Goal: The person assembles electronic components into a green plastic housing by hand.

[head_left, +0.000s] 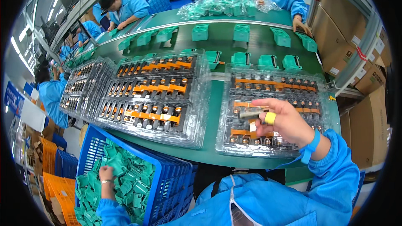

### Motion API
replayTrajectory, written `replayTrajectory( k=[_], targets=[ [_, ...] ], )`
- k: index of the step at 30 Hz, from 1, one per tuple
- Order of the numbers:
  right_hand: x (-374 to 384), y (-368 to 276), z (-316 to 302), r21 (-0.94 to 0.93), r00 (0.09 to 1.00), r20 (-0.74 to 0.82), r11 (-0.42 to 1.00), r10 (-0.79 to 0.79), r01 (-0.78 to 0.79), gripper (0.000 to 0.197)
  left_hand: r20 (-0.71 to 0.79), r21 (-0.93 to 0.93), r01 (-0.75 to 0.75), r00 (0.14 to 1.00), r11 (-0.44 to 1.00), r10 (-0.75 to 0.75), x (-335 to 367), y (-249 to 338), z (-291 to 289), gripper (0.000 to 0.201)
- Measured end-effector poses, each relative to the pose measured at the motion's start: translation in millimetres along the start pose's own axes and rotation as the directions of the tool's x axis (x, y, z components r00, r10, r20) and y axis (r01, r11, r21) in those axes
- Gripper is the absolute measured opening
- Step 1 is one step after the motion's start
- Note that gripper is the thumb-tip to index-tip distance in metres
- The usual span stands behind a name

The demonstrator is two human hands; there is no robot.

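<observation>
My left hand (106,174) is down in a blue crate (167,180) filled with loose green plastic housings. Its fingers are closed at the edge of one larger green plastic housing (117,164) on top of the heap. Over the right-hand clear tray (222,142) hovers my right hand (284,122), palm turned left with the fingers apart. One finger wears a yellow band (270,118), and a greyish cover (250,114) appears to sit on a fingertip. Below that hand, rows of black parts with copper ends and orange strips (276,84) fill the tray.
More clear trays of such parts (146,88) stand to the left on the green bench. Beyond them, a conveyor (226,33) carries spaced green housings. Bagged housings (226,5) lie behind it, near a co-worker's hand (300,25). A metal post (356,54) and cartons (368,121) border the right.
</observation>
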State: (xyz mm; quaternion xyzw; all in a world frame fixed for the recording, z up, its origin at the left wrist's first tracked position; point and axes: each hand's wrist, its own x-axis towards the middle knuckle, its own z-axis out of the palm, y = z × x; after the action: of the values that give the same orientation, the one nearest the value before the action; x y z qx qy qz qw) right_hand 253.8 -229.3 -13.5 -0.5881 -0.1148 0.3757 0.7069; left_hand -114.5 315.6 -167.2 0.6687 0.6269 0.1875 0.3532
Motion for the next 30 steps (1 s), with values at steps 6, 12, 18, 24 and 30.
replayTrajectory(
  k=[6, 12, 18, 24, 30],
  targets=[
    [7.1, 3.9, -25.2, 0.405, 0.998, 0.019, 0.912, 0.06, -0.062, 0.02, 0.305, -0.821, 0.125, 0.921, 0.557, 0.243, -180.1, 134.3, -19.2, 0.029],
    [1.4, -3.8, -30.9, 0.335, 0.995, -0.061, 0.937, -0.081, 0.097, 0.015, 0.705, -0.703, 0.32, 0.437, 0.635, 0.559, -314.9, 199.6, 52.1, 0.065],
    [-17.6, -15.5, -36.5, 0.006, 0.898, -0.169, 0.911, -0.405, 0.412, 0.013, 0.83, -0.548, 0.492, 0.219, 0.677, 0.513, -354.4, 254.9, 145.8, 0.035],
    [-27.2, -7.7, -29.0, -0.472, 0.729, 0.006, 0.641, -0.685, 0.605, 0.015, 0.733, -0.666, 0.26, 0.403, 0.699, 0.548, -360.5, 263.7, 191.5, 0.032],
    [-19.2, 1.0, -29.9, -0.668, 0.726, 0.043, 0.521, -0.686, 0.531, 0.015, 0.663, -0.718, 0.092, 0.394, 0.69, 0.637, -370.5, 266.0, 207.7, 0.037]
  ],
)
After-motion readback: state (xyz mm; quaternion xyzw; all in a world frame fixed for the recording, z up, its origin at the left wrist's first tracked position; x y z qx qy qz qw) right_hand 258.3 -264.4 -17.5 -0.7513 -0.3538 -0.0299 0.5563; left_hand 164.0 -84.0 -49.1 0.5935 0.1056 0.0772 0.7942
